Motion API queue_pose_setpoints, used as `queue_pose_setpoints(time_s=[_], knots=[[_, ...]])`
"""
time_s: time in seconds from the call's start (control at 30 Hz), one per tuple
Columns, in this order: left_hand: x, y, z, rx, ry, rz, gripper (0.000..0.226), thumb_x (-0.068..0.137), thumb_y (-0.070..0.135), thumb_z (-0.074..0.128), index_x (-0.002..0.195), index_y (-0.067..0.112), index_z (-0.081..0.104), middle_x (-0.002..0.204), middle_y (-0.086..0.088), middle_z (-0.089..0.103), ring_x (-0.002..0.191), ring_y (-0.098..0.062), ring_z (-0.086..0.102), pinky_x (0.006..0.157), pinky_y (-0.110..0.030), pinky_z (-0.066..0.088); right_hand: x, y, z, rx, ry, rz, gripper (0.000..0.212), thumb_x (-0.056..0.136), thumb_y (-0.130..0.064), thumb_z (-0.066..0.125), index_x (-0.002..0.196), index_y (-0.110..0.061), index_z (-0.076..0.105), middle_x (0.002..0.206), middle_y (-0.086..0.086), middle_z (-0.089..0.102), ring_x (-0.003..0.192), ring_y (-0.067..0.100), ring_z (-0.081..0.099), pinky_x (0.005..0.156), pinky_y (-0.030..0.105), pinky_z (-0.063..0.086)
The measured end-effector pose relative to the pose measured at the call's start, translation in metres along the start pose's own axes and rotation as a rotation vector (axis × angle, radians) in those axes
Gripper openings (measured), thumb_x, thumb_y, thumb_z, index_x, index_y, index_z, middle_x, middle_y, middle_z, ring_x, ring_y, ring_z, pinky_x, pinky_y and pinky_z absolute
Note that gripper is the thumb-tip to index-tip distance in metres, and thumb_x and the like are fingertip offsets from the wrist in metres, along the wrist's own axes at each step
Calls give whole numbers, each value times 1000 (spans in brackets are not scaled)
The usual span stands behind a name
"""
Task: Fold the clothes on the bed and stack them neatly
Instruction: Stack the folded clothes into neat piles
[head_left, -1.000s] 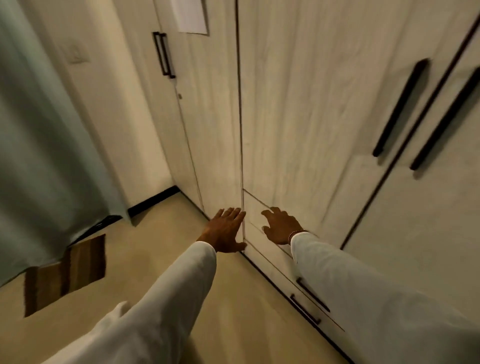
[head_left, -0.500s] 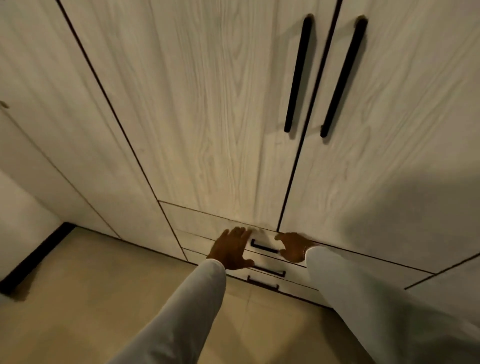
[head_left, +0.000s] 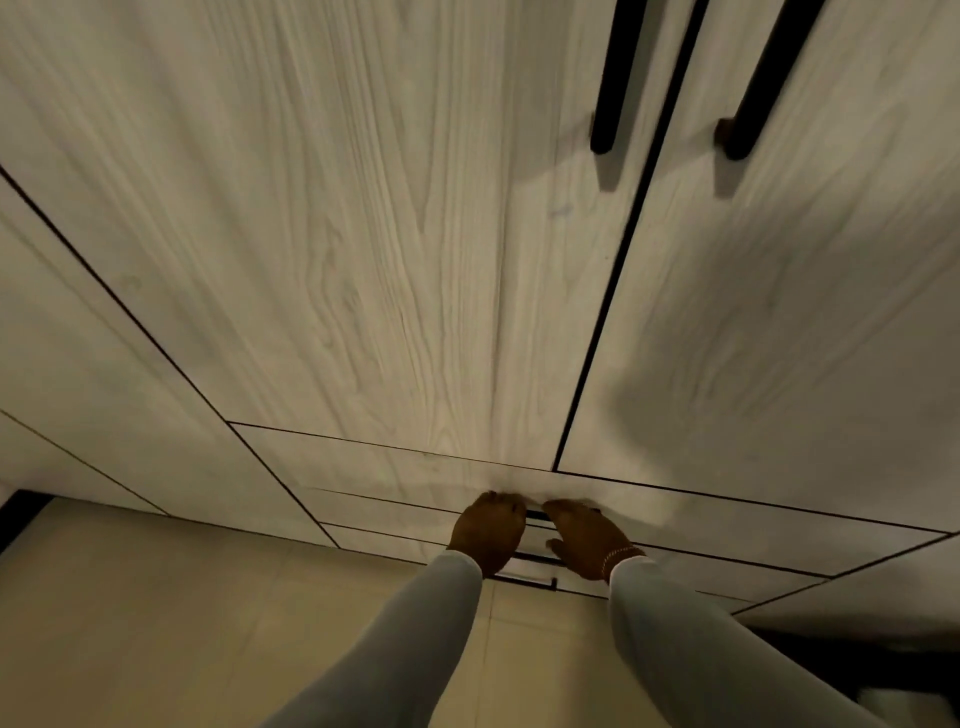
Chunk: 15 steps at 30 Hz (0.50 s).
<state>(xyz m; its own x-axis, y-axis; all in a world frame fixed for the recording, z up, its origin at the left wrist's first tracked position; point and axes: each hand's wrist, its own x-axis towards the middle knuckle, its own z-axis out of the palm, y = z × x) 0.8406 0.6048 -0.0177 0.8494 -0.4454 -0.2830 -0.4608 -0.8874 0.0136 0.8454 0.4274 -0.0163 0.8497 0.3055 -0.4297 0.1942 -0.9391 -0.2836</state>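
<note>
No clothes and no bed are in view. I face a pale wood-grain wardrobe (head_left: 363, 234) and look down at its low drawers. My left hand (head_left: 488, 532) is at the top drawer's short black handle (head_left: 537, 515), fingers curled over its left end. My right hand (head_left: 587, 540), a beaded bracelet at its wrist, lies against the same drawer front at the handle's right end. Blur hides whether its fingers hold the handle. Both arms wear white sleeves.
Two more drawer handles (head_left: 535, 558) sit below the top one. Long black door handles (head_left: 613, 78) hang on the tall doors above. Beige floor tiles (head_left: 208, 623) spread at lower left. A dark shape (head_left: 831, 660) lies low at the right.
My view has swung from the wardrobe's corner to its front and moved closer. Both hands have come together onto the top drawer's handle, the left one curling over it.
</note>
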Motion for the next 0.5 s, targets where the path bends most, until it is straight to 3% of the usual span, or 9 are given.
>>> queue_pose_setpoints(time_s=[0.07,0.13,0.2,0.27,0.3,0.4,0.5], knots=[[8,2,7,35,33,17,37,97,10,60,133,2,58,127,-18,65,118,-36,61,106,-43,48,8,4,12,-32,22,-10,51,103,-23,52,151,-13,39,152,12,47,140,28,45,117,37,36],[18,2,12,70,58,69,31,78,17,83,106,9,74,96,-9,76,89,-26,73,87,-34,58,15,8,15,-48,49,-29,45,101,-11,52,145,-13,47,142,12,57,130,30,54,111,36,42],[25,6,11,70,139,113,33,50,24,97,74,16,78,66,1,71,57,-17,69,61,-26,59,21,12,13,-67,44,-44,46,97,-3,55,142,-12,51,136,12,61,125,31,58,108,35,43],[28,10,11,-9,207,129,34,43,25,99,68,18,76,60,3,68,49,-14,65,50,-22,55,27,14,13,-62,19,-56,45,96,-3,57,141,-11,53,132,13,64,122,31,59,105,34,44],[29,12,12,-45,207,122,33,50,24,98,75,18,77,67,1,70,55,-15,67,52,-23,56,29,14,13,-55,1,-62,44,97,-6,58,141,-11,52,131,13,64,121,31,60,104,35,45],[29,12,12,-110,138,96,24,94,10,66,117,6,68,113,-12,70,100,-29,69,88,-36,57,34,10,20,-38,-1,-58,42,99,-22,61,139,-12,54,130,10,66,119,29,61,105,35,45],[32,10,18,-190,183,68,23,95,5,62,117,2,68,115,-17,70,103,-34,68,93,-42,55,33,10,24,-51,18,-56,42,97,-27,64,136,-11,56,128,9,66,118,27,62,103,34,45]])
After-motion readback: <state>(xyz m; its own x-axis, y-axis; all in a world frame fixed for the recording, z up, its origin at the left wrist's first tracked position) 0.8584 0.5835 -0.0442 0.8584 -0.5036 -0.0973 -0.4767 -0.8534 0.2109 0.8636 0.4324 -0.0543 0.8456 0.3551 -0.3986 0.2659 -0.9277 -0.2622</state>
